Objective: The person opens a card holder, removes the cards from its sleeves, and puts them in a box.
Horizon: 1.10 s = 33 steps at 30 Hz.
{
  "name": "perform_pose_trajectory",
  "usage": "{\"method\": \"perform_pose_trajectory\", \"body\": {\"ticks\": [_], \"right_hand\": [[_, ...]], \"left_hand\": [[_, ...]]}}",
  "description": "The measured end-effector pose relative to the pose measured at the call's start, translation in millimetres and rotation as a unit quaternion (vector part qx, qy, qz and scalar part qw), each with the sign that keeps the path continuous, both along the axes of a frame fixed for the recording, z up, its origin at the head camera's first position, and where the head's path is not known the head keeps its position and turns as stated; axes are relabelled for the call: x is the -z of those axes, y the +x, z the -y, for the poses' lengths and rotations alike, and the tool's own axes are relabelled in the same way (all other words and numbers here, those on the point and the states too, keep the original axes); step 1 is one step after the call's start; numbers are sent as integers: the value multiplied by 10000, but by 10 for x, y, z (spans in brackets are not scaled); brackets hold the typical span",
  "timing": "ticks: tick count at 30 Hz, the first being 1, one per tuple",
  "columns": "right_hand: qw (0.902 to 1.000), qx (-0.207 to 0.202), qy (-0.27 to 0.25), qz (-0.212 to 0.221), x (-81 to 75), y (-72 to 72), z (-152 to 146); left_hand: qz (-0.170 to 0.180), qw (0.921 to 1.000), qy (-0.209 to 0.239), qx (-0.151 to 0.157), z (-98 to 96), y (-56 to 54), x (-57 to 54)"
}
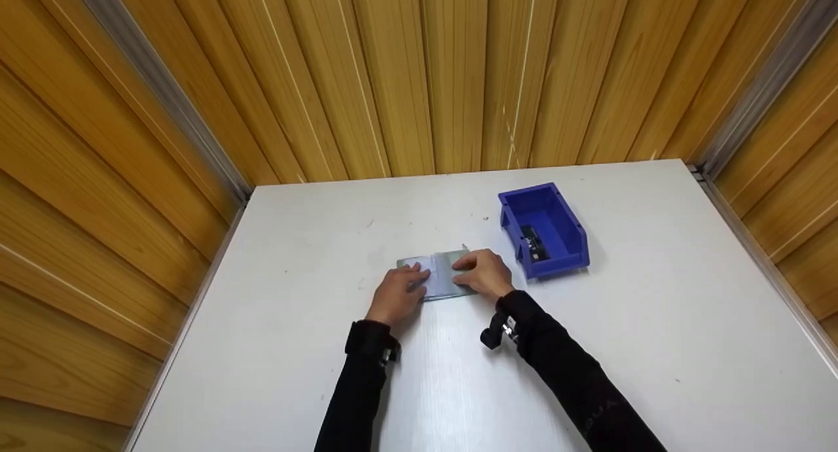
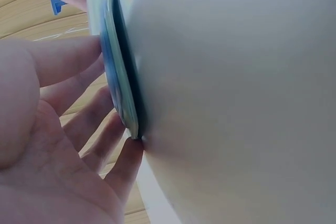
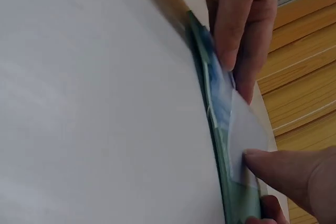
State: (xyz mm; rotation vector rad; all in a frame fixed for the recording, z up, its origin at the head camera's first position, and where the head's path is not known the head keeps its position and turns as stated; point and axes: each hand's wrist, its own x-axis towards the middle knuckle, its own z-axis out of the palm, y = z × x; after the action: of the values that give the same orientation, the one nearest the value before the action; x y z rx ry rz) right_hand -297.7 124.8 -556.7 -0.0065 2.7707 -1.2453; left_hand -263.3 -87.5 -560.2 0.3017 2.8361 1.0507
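A small green-edged booklet like a card holder [image 1: 440, 283], with clear plastic sleeves, lies spread on the white table. On its left page rests my left hand [image 1: 398, 291], fingers spread; in the left wrist view that hand's thumb [image 2: 68, 59] touches the near side and the other fingertips meet the face and corner. My right hand [image 1: 486, 273] holds the right page with curled fingers. Seen from the right wrist, its thumb [image 3: 283, 171] presses a translucent sleeve [image 3: 244, 140], while its other fingertips are at the cover's edge, partly hidden.
Just right of my right hand stands a blue plastic bin [image 1: 546, 229] with a black printed card or packet [image 1: 533, 244] inside. Wood-patterned walls [image 1: 452, 78] border the white table [image 1: 281, 347] at the back and sides.
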Motion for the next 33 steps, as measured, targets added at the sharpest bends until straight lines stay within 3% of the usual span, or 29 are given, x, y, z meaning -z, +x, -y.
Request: {"method": "perform_pose_trajectory", "body": {"ticks": [5,8,12,20,28,33], "right_hand": [[9981,-200,254,-522,-18,64,-55],[9976,-395,163,-549,-41,111,-119],[9940,-947,101,-544,-33,154,-189],[9723,-1574,749,-1557,82,166,-220],[9644,-1825,1111,-1561,86,123,-159],[9521,-1944,1312,-1962,67,139,-89]], "left_hand": [[10,9999,-110,4,-15,5,-10],[-58,9996,-291,-2,-28,15,-19],[-295,9982,-523,-59,-30,30,-22],[-623,9965,-536,144,-32,48,2],[-625,9966,-539,-3,-65,84,-32],[-685,9949,-708,-224,-122,67,-17]]}}
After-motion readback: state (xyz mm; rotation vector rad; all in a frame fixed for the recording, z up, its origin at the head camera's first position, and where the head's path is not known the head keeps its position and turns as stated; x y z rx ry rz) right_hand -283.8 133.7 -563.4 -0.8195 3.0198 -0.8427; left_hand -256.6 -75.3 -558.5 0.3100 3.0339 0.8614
